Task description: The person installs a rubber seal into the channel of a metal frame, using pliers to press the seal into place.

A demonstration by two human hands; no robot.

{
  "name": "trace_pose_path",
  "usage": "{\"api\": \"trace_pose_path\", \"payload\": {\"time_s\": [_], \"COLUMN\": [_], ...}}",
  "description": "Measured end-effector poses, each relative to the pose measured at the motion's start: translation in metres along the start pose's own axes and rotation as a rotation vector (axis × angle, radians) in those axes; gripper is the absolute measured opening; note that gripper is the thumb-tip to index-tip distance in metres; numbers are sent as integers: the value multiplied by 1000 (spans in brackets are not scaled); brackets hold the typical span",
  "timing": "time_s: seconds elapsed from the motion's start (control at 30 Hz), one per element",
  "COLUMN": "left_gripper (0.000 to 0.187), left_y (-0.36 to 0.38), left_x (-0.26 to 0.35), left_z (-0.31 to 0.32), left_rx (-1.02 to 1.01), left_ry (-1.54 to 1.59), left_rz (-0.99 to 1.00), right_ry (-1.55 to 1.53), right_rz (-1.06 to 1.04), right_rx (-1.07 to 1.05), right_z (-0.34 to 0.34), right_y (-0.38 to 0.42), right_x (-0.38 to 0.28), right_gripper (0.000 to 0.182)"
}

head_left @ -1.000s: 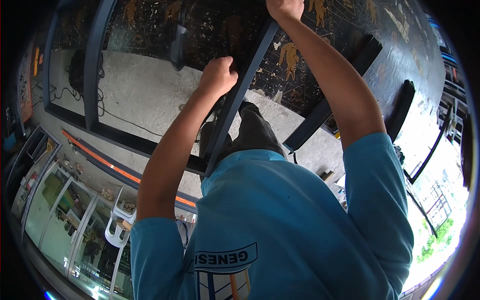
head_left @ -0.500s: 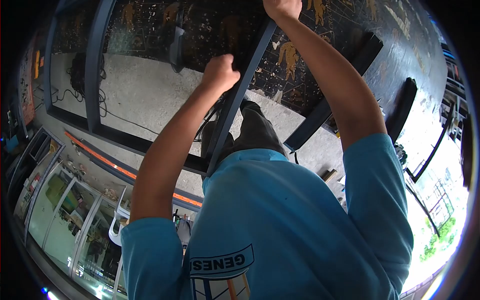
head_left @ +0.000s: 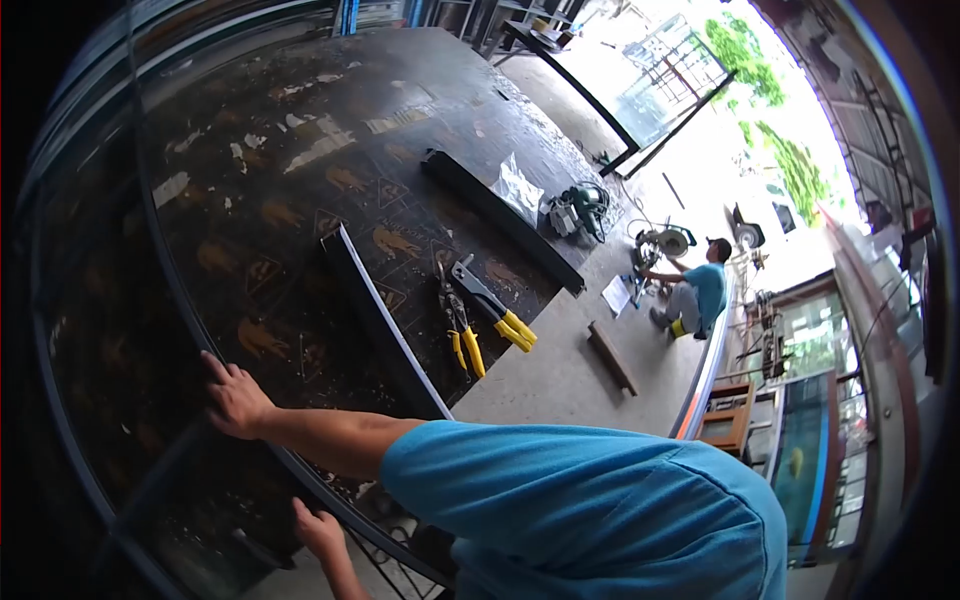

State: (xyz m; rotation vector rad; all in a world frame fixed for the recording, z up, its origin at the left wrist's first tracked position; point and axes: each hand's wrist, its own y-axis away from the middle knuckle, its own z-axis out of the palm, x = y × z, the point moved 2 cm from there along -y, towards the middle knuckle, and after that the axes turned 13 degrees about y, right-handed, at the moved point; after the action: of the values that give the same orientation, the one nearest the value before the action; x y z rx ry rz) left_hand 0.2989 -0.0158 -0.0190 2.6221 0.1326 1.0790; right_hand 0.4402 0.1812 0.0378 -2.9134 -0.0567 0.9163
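Observation:
A long dark metal frame (head_left: 176, 275) lies on the dark, worn table top, curving through the left of the view. My right hand (head_left: 238, 400) is at the frame's near bar, its fingers apart and not wrapped round anything. Lower down, my left hand (head_left: 320, 532) is beside the same bar, with thumb and a finger apart and nothing visible between them. Whether its fingertips touch the bar cannot be made out. To the right of my right hand lies a dark profile with a pale edge (head_left: 385, 315).
Yellow-handled snips (head_left: 460, 325) and a second yellow-handled tool (head_left: 497, 308) lie on the table (head_left: 300, 150). Beyond are a dark profile (head_left: 505, 222), a green power tool (head_left: 580, 212) and a plastic bag (head_left: 517, 188). Another person (head_left: 708, 290) crouches by a machine (head_left: 665, 240) on the floor.
The view has swung to the right, bringing the hand tools and the other person into sight. My right hand now has its fingers apart; my left hand's thumb and finger have spread.

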Motion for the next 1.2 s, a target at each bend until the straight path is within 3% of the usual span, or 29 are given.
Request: {"api": "trace_pose_path", "payload": {"time_s": [0.07,0.17,0.3,0.37,0.4,0.47,0.6,0.63,0.77,0.9,0.97,1.0,1.07,1.13,1.2], "left_gripper": [43,40,34,30,30,28,25,24,22,20,21,21,22,21,21], "left_y": [0,-11,-11,-3,-5,-7,-7,-5,-7,-11,-14,-13,-11,-7,-18], "left_x": [20,9,5,2,8,23,15,45,26,11,18,13,4,18,1], "left_z": [-10,-12,-9,3,1,-4,-7,-21,-15,-16,-20,-17,-8,-11,-6], "left_rx": [1,-92,-133,111,113,-45,-34,-164,-40,-60,-237,-237,-50,-54,-193], "left_ry": [-31,66,102,49,51,36,-67,-100,-56,-43,10,14,-20,1,63], "left_rz": [-22,-141,-151,53,52,-63,31,-64,-39,-29,-226,-231,-82,-58,-154], "right_ry": [-15,-4,1,0,-6,-16,-9,-12,-8,-23,-12,-10,-13,26,145], "right_rz": [9,9,5,0,6,1,21,24,24,34,29,27,42,53,73], "right_rx": [22,23,25,24,17,3,-3,-5,-7,-4,-1,-7,-51,-58,-136], "right_z": [-7,-5,-8,-8,-9,-8,-8,-8,-10,-10,-11,-12,-15,-14,-16], "right_y": [-3,-1,-1,-1,-2,0,-2,-2,-1,1,0,1,0,0,-2], "right_x": [-1,-2,-1,-1,-1,-3,-3,-3,-5,-6,-6,-8,-8,-8,-10], "right_gripper": [34,32,32,32,32,32,32,32,32,32,31,31,34,39,44]}}
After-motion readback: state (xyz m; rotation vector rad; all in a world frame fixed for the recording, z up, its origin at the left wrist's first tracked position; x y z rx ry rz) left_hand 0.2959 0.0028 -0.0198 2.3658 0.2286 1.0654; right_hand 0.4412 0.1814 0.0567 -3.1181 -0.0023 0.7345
